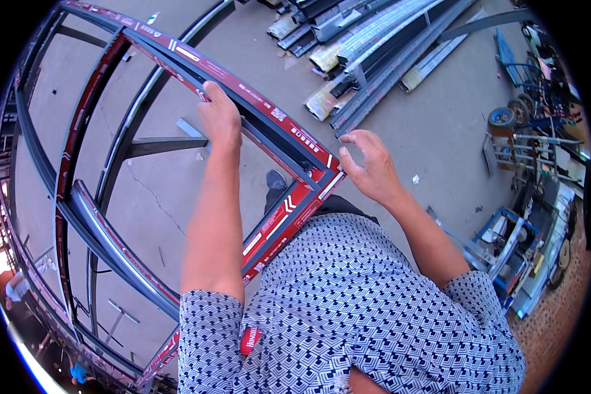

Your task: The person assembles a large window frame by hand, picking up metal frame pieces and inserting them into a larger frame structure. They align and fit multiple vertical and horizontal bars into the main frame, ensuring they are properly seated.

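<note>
1. Red-filmed, dark-grey angular metal frame (262, 102): my landmark on this remote feed, its near corner lying just beside the wearer's waist.
2. Left hand (222, 121): curled around the frame's inner rail, left of that corner; I cannot tell how firmly, its undersides being hidden.
3. Right hand (372, 169): just beyond the frame's corner, thumb and forefinger spread in a curve, pinching nothing I can see.
4. Handling: I judge the frame stiff, unwieldy rather than heavy, its film slightly slippery; I'd hold opposite rails, clear of cut edges.
5. Long silver-grey metal profiles (387, 56): stacked beyond the frame.
</note>
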`<state>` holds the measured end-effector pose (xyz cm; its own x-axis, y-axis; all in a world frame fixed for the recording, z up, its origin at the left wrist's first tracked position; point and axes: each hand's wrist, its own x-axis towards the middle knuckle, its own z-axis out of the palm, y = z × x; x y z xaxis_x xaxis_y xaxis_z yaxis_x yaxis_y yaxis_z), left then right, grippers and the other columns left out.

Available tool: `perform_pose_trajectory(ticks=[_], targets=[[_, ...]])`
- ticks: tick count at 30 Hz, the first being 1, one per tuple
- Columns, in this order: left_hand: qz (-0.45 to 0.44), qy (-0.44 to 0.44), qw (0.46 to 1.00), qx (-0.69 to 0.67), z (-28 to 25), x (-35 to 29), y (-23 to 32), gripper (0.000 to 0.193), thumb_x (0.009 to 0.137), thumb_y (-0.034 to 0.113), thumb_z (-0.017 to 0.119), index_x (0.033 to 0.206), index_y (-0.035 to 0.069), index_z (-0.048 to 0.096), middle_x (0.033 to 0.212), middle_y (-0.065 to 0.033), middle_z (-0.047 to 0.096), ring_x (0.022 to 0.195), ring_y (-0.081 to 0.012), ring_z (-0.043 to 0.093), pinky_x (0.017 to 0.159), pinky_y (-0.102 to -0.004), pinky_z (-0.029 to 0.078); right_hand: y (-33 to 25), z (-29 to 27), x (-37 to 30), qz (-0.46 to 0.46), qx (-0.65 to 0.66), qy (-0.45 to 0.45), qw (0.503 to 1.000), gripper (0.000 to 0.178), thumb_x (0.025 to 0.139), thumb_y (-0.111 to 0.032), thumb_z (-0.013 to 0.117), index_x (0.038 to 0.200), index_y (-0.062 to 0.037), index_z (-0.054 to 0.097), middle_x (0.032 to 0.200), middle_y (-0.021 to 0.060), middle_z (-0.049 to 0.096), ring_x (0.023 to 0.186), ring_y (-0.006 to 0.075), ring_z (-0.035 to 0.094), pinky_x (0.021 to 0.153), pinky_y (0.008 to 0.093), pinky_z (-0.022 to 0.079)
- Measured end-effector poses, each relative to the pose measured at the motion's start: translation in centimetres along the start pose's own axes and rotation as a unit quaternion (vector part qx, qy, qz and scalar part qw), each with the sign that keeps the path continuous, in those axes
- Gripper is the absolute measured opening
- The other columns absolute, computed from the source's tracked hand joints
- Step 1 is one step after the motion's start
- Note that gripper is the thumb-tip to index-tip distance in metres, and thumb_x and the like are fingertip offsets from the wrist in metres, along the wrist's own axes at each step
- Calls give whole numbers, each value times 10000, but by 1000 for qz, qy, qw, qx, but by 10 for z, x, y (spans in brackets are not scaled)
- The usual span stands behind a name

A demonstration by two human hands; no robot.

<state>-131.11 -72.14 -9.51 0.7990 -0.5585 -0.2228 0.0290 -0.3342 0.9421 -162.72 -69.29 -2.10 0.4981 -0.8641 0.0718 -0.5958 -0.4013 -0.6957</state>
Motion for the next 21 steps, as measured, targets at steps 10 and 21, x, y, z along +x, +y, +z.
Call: perform_pose_trajectory(ticks=[10, 21], targets=[[-4, -14, 1000, 3, 21, -7, 21, 732, 1139, 527, 474, 998, -165, 666, 922, -238, 726, 846, -293, 719, 807, -446, 585, 6, 2, -19, 101, 33, -36, 994, 303, 1043, -216, 699, 1212, 33, 726, 1179, 191, 740, 1111, 313, 729, 988, 403, 566], [-4, -18, 999, 29, 22, -2, 12, 737, 1134, 591, 487, 1168, -144, 543, 1050, -248, 701, 947, -291, 752, 855, -409, 613, -6, 10, -19, 113, 87, -66, 988, 428, 1016, -335, 760, 1251, 20, 724, 1159, 203, 734, 1070, 341, 726, 947, 423, 579]])
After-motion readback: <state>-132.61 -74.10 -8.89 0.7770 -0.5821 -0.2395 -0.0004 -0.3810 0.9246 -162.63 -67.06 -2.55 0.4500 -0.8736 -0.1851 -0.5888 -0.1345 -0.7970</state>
